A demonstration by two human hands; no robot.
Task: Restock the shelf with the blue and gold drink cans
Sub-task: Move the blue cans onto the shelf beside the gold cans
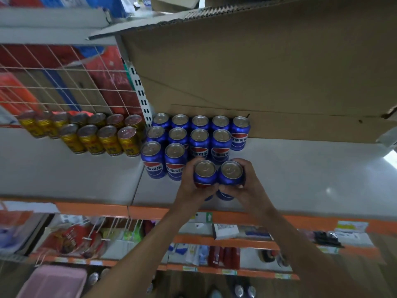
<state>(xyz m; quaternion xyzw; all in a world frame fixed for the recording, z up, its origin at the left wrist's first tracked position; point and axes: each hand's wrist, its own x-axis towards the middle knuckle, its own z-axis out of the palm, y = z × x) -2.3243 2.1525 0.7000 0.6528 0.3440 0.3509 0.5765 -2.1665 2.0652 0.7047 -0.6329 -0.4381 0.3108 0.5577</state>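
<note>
Grey shelf (300, 173) beneath a low cardboard box (236, 72) — gold cans (107, 140) left, blue cans (178, 134) centre. Left hand (191, 190) curls round one front can (205, 174), right hand (245, 190) round its neighbour can (232, 173) — touching, upright, just before the blue rows.

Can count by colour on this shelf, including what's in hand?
Shelved blue cans: 11
Held blue cans, one in the left hand, one in the right hand: 2
Gold cans: 11, left end blurred
Total: 24

left hand (191, 190) round left blue can (205, 173), right hand (246, 191) round right blue can (231, 174) — touching
</note>
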